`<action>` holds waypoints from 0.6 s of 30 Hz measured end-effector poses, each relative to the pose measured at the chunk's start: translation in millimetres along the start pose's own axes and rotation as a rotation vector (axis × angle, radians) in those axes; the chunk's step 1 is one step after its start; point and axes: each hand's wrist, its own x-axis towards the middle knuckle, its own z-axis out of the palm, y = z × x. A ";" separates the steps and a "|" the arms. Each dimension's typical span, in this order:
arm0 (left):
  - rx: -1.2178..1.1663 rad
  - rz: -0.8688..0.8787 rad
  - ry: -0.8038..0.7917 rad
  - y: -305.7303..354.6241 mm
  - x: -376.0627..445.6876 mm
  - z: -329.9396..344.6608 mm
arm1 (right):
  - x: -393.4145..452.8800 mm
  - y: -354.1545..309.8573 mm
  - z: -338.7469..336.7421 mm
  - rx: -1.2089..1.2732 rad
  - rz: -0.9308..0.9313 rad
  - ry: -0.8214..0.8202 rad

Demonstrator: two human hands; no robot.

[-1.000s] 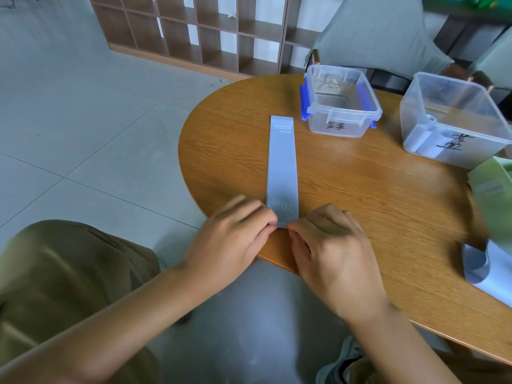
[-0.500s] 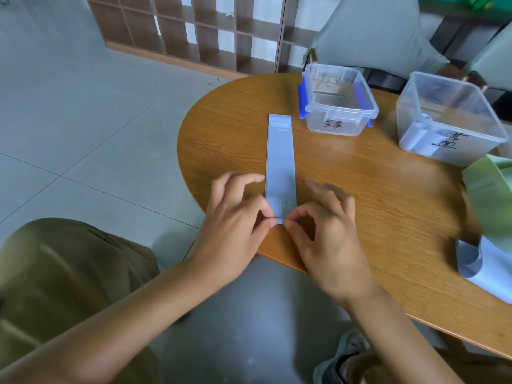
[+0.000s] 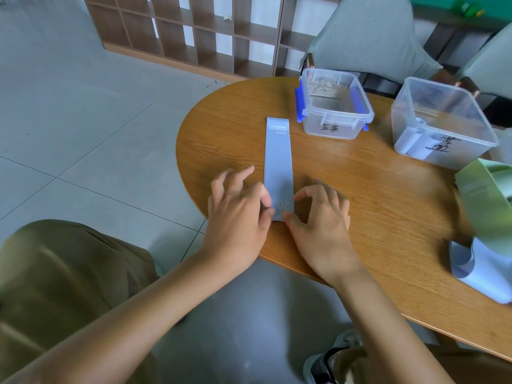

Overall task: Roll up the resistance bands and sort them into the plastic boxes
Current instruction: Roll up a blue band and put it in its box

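A flat blue-grey resistance band lies lengthwise on the round wooden table, its near end at the table's front edge. My left hand pinches that near end's left corner, thumb and forefinger on it. My right hand touches the right corner, fingers curled above the band. A clear plastic box with blue clips stands empty behind the band. A second clear box at the right holds rolled pale blue bands.
Loose green bands and a pale blue band are heaped at the table's right edge. Grey-covered chairs stand behind the table. A wooden lattice shelf lines the far wall. My knee is at lower left.
Both hands have lifted their outer fingers and now pinch the band's near end with thumb and forefinger; before, they lay closed over it. The band itself has stayed flat.
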 end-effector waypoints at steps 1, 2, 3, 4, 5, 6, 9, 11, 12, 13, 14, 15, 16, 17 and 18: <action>-0.002 -0.001 0.008 -0.5 0.8 1.6 | 0.8 -1.1 1.8 -0.016 0.004 0.004; 0.005 -0.001 0.016 -0.9 1.7 2.9 | 1.7 -1.9 3.9 -0.033 0.003 0.013; 0.016 0.001 0.023 -1.7 2.8 4.5 | 2.7 -2.2 6.3 -0.047 0.002 0.023; 0.029 0.004 0.030 -2.3 3.9 5.7 | 3.9 -2.8 8.5 -0.056 0.004 0.032; 0.041 0.008 0.039 -3.2 5.4 7.1 | 5.5 -3.3 11.0 -0.067 0.007 0.040; 0.055 0.013 0.050 -3.7 7.2 8.5 | 7.8 -3.6 13.7 -0.083 0.007 0.048; 0.112 0.036 0.090 -4.8 15.6 13.8 | 16.8 -4.2 22.9 -0.152 0.002 0.072; 0.152 0.037 0.099 -5.2 23.9 17.4 | 23.9 -4.9 27.9 -0.179 -0.004 0.084; 0.170 0.035 0.096 -5.4 28.4 19.0 | 27.8 -5.4 29.7 -0.186 -0.004 0.088; 0.187 0.033 0.091 -5.9 33.3 20.8 | 31.8 -5.5 31.1 -0.195 -0.002 0.091; 0.204 0.028 0.085 -6.3 38.5 22.3 | 36.0 -5.9 32.0 -0.207 0.002 0.093; 0.220 0.020 0.079 -7.0 43.9 23.9 | 40.2 -6.3 32.8 -0.217 0.008 0.094; 0.235 0.010 0.072 -7.6 49.3 25.3 | 44.5 -7.2 33.3 -0.222 0.016 0.096; 0.249 0.002 0.066 -8.1 54.7 26.5 | 48.7 -8.3 33.9 -0.221 0.025 0.099; 0.260 -0.004 0.062 -8.4 59.6 27.4 | 53.2 -9.8 34.6 -0.218 0.032 0.103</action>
